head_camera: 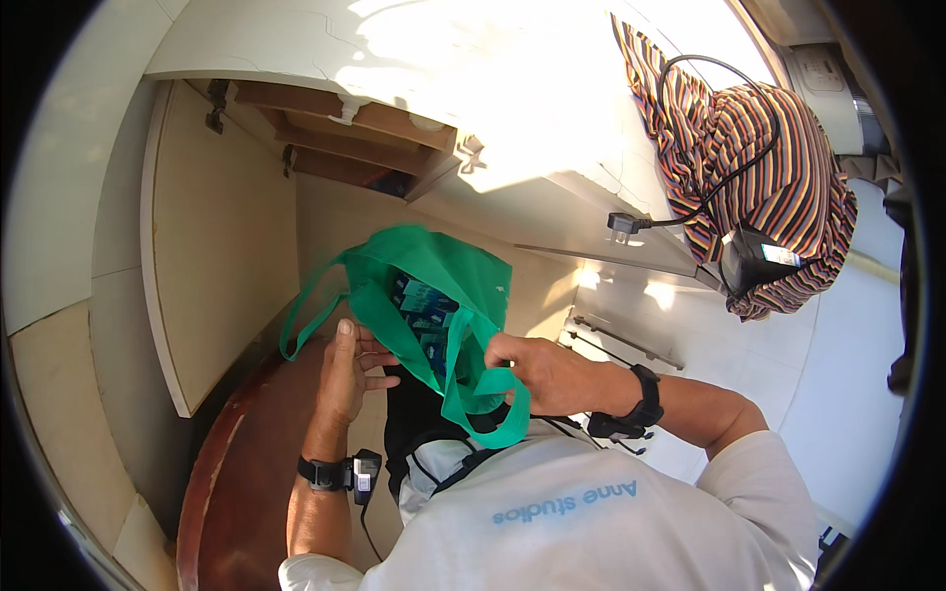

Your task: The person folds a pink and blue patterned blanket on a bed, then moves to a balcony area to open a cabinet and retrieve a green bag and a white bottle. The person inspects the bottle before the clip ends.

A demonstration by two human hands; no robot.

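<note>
A green fabric tote bag hangs open in front of my body, its mouth tilted towards me. Inside it lie several small dark blue and teal packs, too small to make out fully. My right hand grips the bag's right rim, close to a looped strap. Beside the left rim, my left hand has its fingers apart and holds nothing; whether its fingertips touch the fabric is hard to tell. Another strap dangles loose on the left.
An open cabinet door stands at left, under a pale countertop. Wooden framing shows inside the cabinet. On the right, a striped cloth covers an appliance, with a black power plug hanging. A reddish-brown rounded surface lies lower left.
</note>
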